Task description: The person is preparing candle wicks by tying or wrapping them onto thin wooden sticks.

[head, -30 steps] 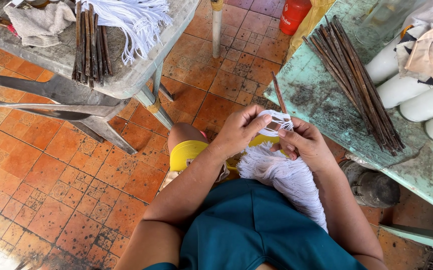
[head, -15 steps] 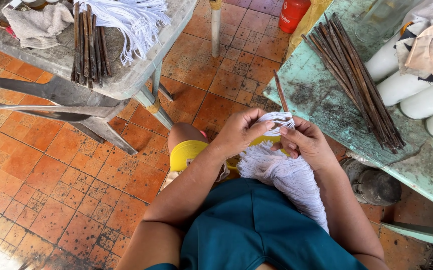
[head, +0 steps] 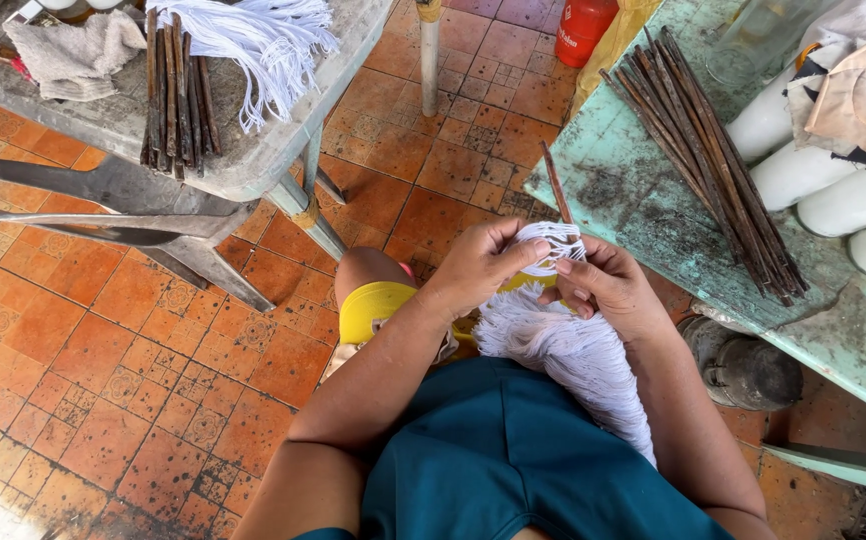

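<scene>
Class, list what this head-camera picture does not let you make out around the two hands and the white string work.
- Lower end of the thin dark stick, head view: hidden behind the white strings and the right hand.
- Left hand fingertips: tucked into the looped strings, so the exact grip is unclear.
- White rolls on the green table: cut off by the right edge.
- Red container: top cut off by the upper edge.

The bundle of soft white cotton threads [head: 563, 350] looks matt and fluffy, wound on a thin dark-brown wooden stick [head: 556, 184] with a dull, rough surface. The pile of dark wooden sticks [head: 703, 150] shares that dry finish. The pale-green painted wooden table [head: 633, 200] is worn, chipped and stained. The orange clay floor tiles [head: 133, 330] are matt and grimy. The grey stone-like tabletop [head: 253, 150] looks rough.
</scene>
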